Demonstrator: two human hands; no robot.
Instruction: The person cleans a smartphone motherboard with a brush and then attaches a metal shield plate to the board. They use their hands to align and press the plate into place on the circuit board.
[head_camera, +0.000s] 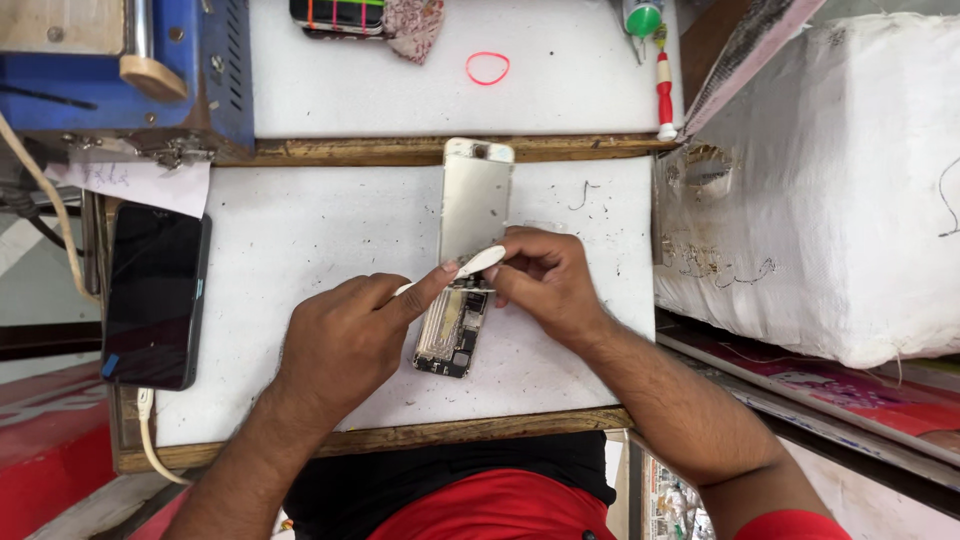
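A white work board (300, 240) with a worn wooden edge fills the middle of the head view. To the right stands a big white foam-like block (830, 180), cut off by the top and right edges. At the top left a blue machine (215, 70) is only partly in frame, its top out of view.

A black phone (155, 295) lies face up, screen dark, at the board's left edge, with a white cable (150, 440) running off below it; where the cable joins cannot be made out.

In the middle lies an opened phone (470, 210), its pale metal back plate toward the top and a bared circuit section (450, 335) toward the person. The 2 hands hide the part between them.

The left hand (345, 345) rests on the board with its forefinger stretched along a white plastic pry tool (480, 262), pressing it; most of the tool's handle is hidden under the hand. The right hand (545, 280) has its fingers curled and pressed together at the phone's right edge, touching the tool's broad tip; whether it pinches the tip or the phone's frame cannot be told.

Farther up lie a red-handled screwdriver (664, 95), a red rubber band (487, 68) and a green-capped bottle (642, 17), cut off by the top edge.
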